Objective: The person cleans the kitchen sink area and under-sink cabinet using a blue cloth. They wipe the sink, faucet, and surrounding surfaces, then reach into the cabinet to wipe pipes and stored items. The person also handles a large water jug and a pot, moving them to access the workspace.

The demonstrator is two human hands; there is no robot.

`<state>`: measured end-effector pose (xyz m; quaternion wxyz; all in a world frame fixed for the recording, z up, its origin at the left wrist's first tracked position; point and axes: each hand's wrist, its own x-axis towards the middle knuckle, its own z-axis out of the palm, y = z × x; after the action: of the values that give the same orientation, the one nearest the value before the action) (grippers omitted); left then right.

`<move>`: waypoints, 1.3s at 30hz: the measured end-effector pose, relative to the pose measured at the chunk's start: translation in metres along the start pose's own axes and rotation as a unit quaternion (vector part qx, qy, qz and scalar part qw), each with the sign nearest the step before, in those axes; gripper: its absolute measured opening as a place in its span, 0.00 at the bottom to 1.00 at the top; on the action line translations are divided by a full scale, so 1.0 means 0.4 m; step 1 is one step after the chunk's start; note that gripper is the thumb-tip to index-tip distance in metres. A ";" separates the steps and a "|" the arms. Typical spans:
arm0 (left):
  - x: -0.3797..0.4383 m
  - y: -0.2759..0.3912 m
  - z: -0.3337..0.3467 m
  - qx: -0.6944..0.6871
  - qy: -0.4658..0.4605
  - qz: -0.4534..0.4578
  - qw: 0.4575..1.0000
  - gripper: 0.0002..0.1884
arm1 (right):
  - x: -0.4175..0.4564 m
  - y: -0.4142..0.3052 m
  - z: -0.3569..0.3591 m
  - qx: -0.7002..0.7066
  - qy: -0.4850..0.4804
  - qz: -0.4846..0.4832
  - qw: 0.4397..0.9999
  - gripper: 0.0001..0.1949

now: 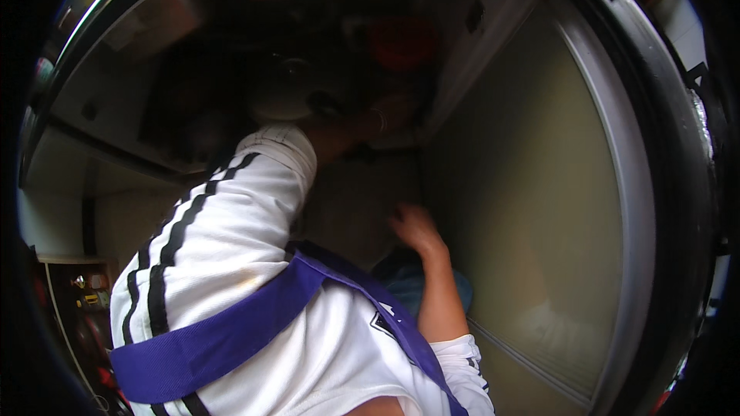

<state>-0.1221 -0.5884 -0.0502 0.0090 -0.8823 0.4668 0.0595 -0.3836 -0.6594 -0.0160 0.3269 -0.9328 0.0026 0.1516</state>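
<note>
My left hand [399, 112] reaches deep into a dark cabinet [451, 86], a thin bracelet at its wrist. Its fingers are lost in shadow, so any hold is hidden. Left of that hand stands a round, pale vessel [283, 101], seemingly a lidded pot, with a dark handle-like part [326, 103]. Beyond the hand is a dim red object [404, 43], perhaps a basin or bucket. My right hand [415, 225] hangs lower down, in front of my bent knee, with fingers curled. Nothing shows in it, but its palm side is hidden.
On the right stands a glossy cabinet door [532, 202] with a silver metal frame [627, 202], close to my right arm. A dark, shiny counter edge [63, 52] curves overhead. At lower left, an open compartment [87, 300] holds several small items.
</note>
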 end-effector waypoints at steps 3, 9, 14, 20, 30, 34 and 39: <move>-0.015 -0.043 0.010 0.080 -0.159 0.072 0.981 0.22 | 0.028 -0.015 -0.017 0.020 -0.023 0.021 0.999 0.15; -0.099 -0.057 -0.115 0.331 -0.218 0.182 0.900 0.23 | -0.016 -0.031 -0.029 0.027 -0.015 -0.057 0.998 0.14; -0.106 -0.076 -0.122 0.334 0.007 0.212 0.918 0.26 | -0.021 -0.007 -0.015 0.067 -0.070 -0.032 0.995 0.15; -0.145 -0.086 -0.098 0.323 0.188 0.199 0.906 0.32 | 0.032 -0.056 0.161 0.059 0.135 0.050 0.988 0.25; -0.050 -0.023 -0.088 0.279 0.105 0.177 0.938 0.27 | 0.196 -0.034 0.305 0.463 -0.190 0.029 0.865 0.28; -0.042 0.035 -0.129 0.281 0.062 0.164 0.944 0.26 | 0.155 -0.034 0.275 0.349 -0.120 0.012 0.929 0.26; 0.003 0.111 -0.155 0.251 0.003 0.167 0.954 0.25 | 0.161 -0.012 0.231 0.270 -0.099 0.099 0.953 0.21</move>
<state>-0.1522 -0.6189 0.0131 0.2186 -0.7614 0.6072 -0.0613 -0.3478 -0.5932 -0.0999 0.5488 -0.7849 0.1040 0.2682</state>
